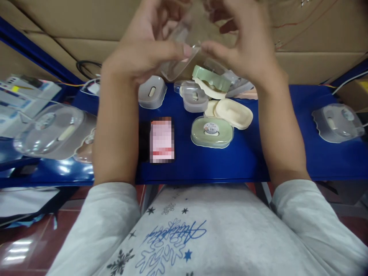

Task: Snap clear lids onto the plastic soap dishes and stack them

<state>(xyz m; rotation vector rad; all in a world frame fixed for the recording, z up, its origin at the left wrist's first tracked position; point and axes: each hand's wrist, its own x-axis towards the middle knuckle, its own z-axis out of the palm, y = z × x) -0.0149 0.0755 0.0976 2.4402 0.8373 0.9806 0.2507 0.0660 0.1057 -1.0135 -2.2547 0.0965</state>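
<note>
Both hands are raised at the top of the head view, over the back of the blue table (184, 168). Between them is a clear plastic piece (176, 65), thin-walled like a transparent cover; its exact kind is hard to make out. My left hand (149, 48) is closed on its left side, thumb along the near edge. My right hand (244, 42) grips the other side, its thumb close to the left thumb. Some fingertips are blurred or cut off by the frame. Below them lie a green tray (211, 78), cream oval trays (234, 113) and a green soap box (212, 134) with a clear lid and round label.
A phone (161, 140) with a blurred-out screen lies left of the green box. Grey lidded boxes (152, 92) stand behind it. Larger translucent boxes are at the left (48, 132) and right (337, 122). Cardboard (322, 69) lines the back.
</note>
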